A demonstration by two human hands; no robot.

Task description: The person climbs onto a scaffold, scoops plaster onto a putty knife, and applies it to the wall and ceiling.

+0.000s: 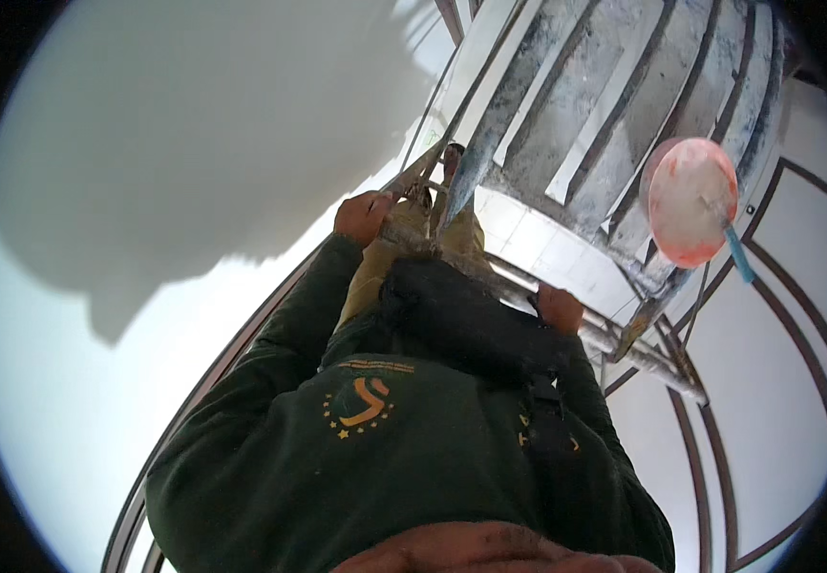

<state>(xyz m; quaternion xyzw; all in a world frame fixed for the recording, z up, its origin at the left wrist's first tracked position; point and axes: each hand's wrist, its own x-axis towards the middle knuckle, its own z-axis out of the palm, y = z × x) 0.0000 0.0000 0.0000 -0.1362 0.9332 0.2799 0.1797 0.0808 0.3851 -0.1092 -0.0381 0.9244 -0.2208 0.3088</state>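
My left hand [364,218] is closed around a bar of the metal scaffold frame, close beside the white wall. My right hand [560,308] grips a pale metal scaffold rail [509,272] on the other side of my body. The fingers of both hands are partly hidden. Just beyond me rises the slatted scaffold platform [614,105], its grey planks smeared with white. On its right side sits a round pinkish-red bucket [691,202] holding whitish material, with a blue-handled tool [738,253] leaning out over its rim.
A smooth white wall [146,382] fills the left side, with my shadow on it. Below, through the frame, a light tiled floor [528,234] shows. At the right, a white surface carries dark curved strips [795,306]. A pale tube end [690,392] juts out past my right arm.
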